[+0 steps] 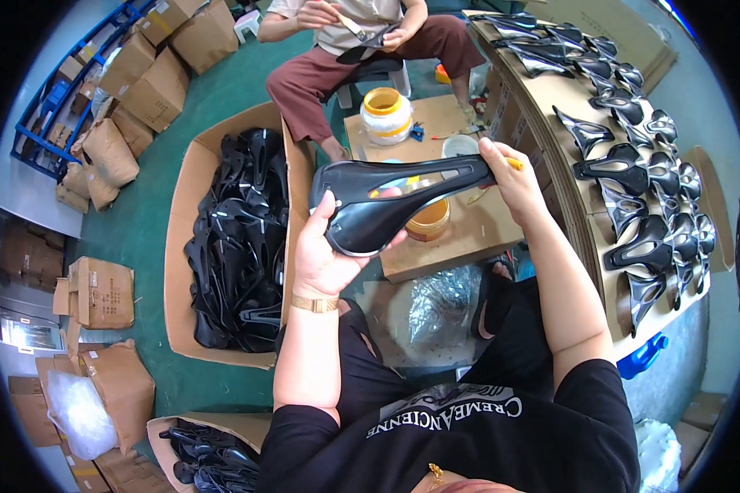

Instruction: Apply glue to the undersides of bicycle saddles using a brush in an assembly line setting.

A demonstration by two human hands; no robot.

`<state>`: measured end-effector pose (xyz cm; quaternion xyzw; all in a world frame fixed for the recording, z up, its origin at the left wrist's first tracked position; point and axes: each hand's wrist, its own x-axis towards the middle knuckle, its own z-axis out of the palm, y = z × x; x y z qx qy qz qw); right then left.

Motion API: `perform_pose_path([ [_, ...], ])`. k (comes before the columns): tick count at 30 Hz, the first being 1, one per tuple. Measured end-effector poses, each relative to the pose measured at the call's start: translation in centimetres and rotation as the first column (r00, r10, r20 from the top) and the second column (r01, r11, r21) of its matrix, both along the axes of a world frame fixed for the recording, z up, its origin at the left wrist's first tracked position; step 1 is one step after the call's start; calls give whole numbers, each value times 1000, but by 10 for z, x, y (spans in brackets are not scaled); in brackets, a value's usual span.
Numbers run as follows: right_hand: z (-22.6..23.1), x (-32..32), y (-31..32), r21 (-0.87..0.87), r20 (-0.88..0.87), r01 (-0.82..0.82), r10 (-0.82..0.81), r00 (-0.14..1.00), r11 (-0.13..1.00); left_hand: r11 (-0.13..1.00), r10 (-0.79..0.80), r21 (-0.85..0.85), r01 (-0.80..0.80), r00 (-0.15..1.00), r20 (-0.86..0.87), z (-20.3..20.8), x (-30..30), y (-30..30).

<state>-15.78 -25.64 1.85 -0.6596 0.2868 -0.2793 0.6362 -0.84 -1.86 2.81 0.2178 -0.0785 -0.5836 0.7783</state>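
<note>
A black bicycle saddle shell (378, 193) with a long centre slot is held up in front of me, lying sideways with its narrow nose to the right. My left hand (325, 255) grips its wide rear end, thumb on the upper face and fingertips showing at the lower edge. At the nose, my right hand (510, 181) pinches the tip with the thumb on top. A short yellow end of something (515, 163) sticks out by the right hand; the rest of it is hidden. Behind the shell stands an open tub (427, 222) with a yellowish rim, partly covered.
A cardboard box (181, 316) at left holds many black saddle shells; another (247, 423) sits at lower left. Several shells lie on the table (563, 144) at right. A large yellow-rimmed tub (386, 119) stands on the low cardboard-topped surface (485, 222). Opposite, a person holds a brush (352, 26) and a dark shell.
</note>
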Motion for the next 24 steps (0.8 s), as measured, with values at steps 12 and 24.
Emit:
perform_pose_path([
  [12,-57,27,1,-151,-404,-251,172,898,956,895,366,-221,-389,921,-136,-11,49,17],
  [24,-84,33,4,-189,-458,-245,135,878,951,897,370,-177,-405,907,-202,-15,42,10],
])
